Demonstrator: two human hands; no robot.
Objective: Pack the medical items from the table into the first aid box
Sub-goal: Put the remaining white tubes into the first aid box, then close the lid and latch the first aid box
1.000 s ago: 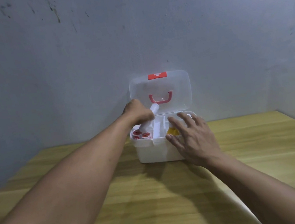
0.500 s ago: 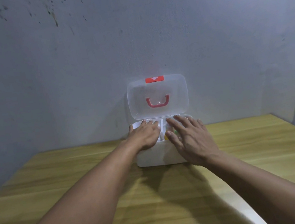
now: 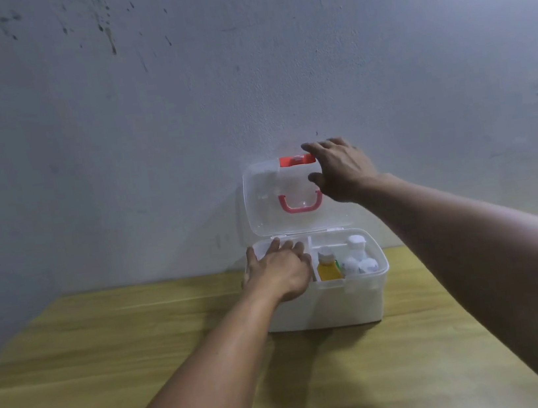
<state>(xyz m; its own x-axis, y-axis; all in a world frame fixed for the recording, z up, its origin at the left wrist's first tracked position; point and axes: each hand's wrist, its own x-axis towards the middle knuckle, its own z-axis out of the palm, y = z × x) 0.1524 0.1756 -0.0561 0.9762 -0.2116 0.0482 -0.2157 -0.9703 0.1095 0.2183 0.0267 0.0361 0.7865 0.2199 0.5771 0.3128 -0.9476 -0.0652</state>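
Observation:
The white first aid box (image 3: 327, 306) stands on the wooden table (image 3: 110, 364) against the wall, its clear lid (image 3: 271, 203) raised upright. The lid carries a red latch (image 3: 292, 160) and a red handle (image 3: 300, 204). My right hand (image 3: 342, 169) grips the lid's top right edge, fingers behind and thumb in front. My left hand (image 3: 280, 271) lies flat, fingers spread, over the left compartment and hides its contents. The right compartment holds a yellow bottle (image 3: 328, 269) and white bottles (image 3: 356, 246).
A grey wall stands directly behind the box. The table's right edge runs diagonally under my right forearm. Bare wood stretches in front and to the left of the box.
My right hand has risen from the box's right compartment to the top edge of the lid. My left hand let go of the white tube and now lies flat on the left compartment.

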